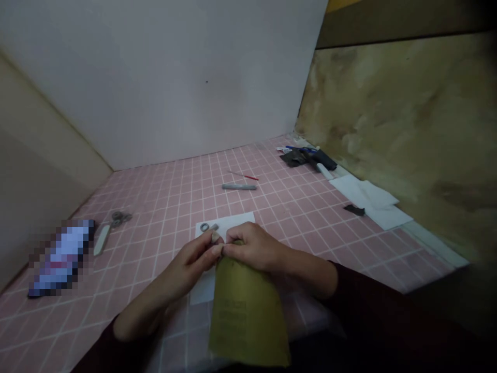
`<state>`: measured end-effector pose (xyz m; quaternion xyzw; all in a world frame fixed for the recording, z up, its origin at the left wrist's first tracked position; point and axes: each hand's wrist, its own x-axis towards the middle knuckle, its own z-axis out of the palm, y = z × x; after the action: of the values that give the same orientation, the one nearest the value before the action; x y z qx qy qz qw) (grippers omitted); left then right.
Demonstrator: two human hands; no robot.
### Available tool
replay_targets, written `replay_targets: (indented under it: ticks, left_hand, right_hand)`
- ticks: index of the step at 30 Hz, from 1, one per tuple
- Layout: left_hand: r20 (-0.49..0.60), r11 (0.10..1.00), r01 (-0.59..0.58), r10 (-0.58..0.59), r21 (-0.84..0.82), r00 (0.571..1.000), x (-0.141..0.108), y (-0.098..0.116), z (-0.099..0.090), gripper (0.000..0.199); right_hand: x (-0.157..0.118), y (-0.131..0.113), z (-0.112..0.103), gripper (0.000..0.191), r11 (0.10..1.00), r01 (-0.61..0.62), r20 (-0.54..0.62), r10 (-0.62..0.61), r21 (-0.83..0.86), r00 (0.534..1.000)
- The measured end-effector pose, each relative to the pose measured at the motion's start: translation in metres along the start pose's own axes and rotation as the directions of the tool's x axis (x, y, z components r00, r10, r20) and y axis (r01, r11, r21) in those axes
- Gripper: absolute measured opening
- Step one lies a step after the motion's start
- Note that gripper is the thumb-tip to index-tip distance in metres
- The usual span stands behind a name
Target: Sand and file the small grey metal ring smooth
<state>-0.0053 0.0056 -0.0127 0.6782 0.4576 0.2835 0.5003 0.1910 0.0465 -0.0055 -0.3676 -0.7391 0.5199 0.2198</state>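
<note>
My left hand (200, 254) is closed in a pinch, its fingertips meeting those of my right hand (254, 246). A small pale piece shows at the left fingers, too small to name. Closed on the top edge of a yellow sandpaper sheet (248, 311), my right hand lets the sheet hang down toward me, its printed back facing up. Beneath both hands lies a white paper (204, 290). On that paper, just beyond the left fingers, are a grey ring (204, 227) and a short grey piece (214, 227). What sits between the touching fingertips is mostly hidden.
Farther back on the pink tiled surface (171, 202) lie a grey bar (239, 187) and a thin red-handled tool (251, 177). Left are a blurred-out blue item (62, 259), a pale stick (102, 240) and grey rings (118, 217). Dark scraps (297, 157) and white papers (365, 197) line the right.
</note>
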Motion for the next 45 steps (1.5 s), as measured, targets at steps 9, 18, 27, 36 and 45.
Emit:
replay_targets:
  ticks: [9, 18, 27, 36, 45]
  left_hand:
    - [0.042, 0.999, 0.023, -0.025, 0.047, 0.999, 0.0, 0.003, 0.0, 0.023]
    - [0.029, 0.992, -0.051, 0.048, 0.119, 0.998, -0.001, 0.004, -0.001, 0.025]
    - [-0.06, 0.983, -0.137, 0.146, 0.124, 0.988, -0.005, 0.018, 0.007, 0.021]
    - [0.037, 0.987, -0.043, 0.049, -0.154, 0.998, 0.0, -0.006, 0.003, 0.024]
    - [0.053, 0.987, 0.021, -0.013, -0.158, 0.999, 0.002, -0.005, 0.004, 0.028]
  right_hand:
    - [-0.003, 0.001, 0.001, 0.02, 0.966, 0.161, -0.073, -0.178, -0.204, 0.981]
    - [-0.001, -0.001, -0.004, 0.022, 0.999, -0.027, 0.061, 0.028, -0.017, 0.998]
    - [0.0, 0.002, -0.006, 0.019, 0.818, -0.356, 0.388, 0.179, 0.451, 0.904]
    - [0.0, 0.003, -0.006, 0.026, 0.999, 0.003, 0.025, -0.004, 0.033, 1.0]
    - [0.0, -0.001, -0.004, 0.024, 0.991, 0.07, -0.051, -0.076, -0.111, 0.996]
